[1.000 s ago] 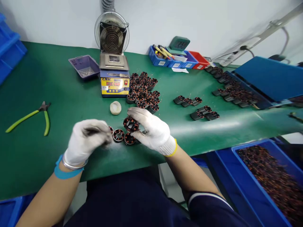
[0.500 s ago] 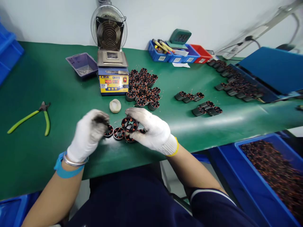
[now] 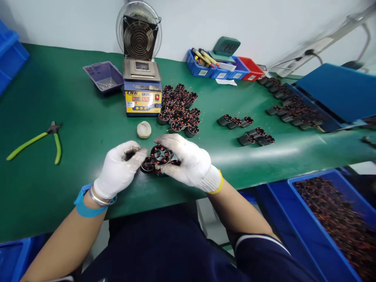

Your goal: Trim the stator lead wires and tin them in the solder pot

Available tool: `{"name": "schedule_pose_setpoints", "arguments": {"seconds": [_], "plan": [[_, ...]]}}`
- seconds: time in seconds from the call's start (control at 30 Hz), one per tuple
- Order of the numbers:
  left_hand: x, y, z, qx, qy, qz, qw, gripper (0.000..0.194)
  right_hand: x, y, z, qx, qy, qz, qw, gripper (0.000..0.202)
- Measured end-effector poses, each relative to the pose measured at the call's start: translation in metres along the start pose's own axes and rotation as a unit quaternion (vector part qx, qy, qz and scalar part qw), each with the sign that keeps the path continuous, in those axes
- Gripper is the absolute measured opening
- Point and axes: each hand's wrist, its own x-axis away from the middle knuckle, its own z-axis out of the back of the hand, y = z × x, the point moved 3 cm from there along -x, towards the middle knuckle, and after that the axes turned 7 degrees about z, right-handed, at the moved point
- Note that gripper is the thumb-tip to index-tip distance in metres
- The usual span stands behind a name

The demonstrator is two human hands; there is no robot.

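My gloved right hand [image 3: 188, 162] grips a motor stator [image 3: 160, 155], a dark metal ring with copper windings inside, its open end facing up. More stators [image 3: 147, 164] stand on the table just under and beside it, partly hidden by my hands. My gloved left hand [image 3: 122, 166] is at the left side of the held stator, thumb and fingertips pinched together. Whatever is between those fingertips is too small to make out. A small round whitish pad [image 3: 143, 129] lies just beyond my hands.
A solder pot [image 3: 143, 98] with a lit display stands behind, beside a purple tray [image 3: 104, 77]. Many stators [image 3: 179, 107] cluster right of it; several more [image 3: 255, 135] stand farther right. Green-handled cutters [image 3: 38, 143] lie left. A blue bin [image 3: 293, 188] of small parts sits lower right.
My left hand has moved right, to the edge of the held stator, and its fingertips have come together. My right hand keeps its hold on the stator.
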Motion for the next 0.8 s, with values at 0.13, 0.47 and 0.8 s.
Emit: {"name": "schedule_pose_setpoints", "arguments": {"seconds": [0.13,0.47,0.8], "plan": [[-0.016,-0.008,0.021,0.131,0.176,0.024,0.975,0.02,-0.016,0.024,0.002,0.072,-0.051,-0.109,0.99,0.055],[-0.065,-0.072,0.022,0.107,0.224,0.111,0.962,0.024,-0.063,0.072,-0.03,0.202,-0.194,-0.159,0.947,0.059],[-0.07,-0.077,0.016,0.038,0.171,0.087,0.981,0.023,-0.082,0.076,-0.026,0.18,-0.272,-0.124,0.937,0.048]]}}
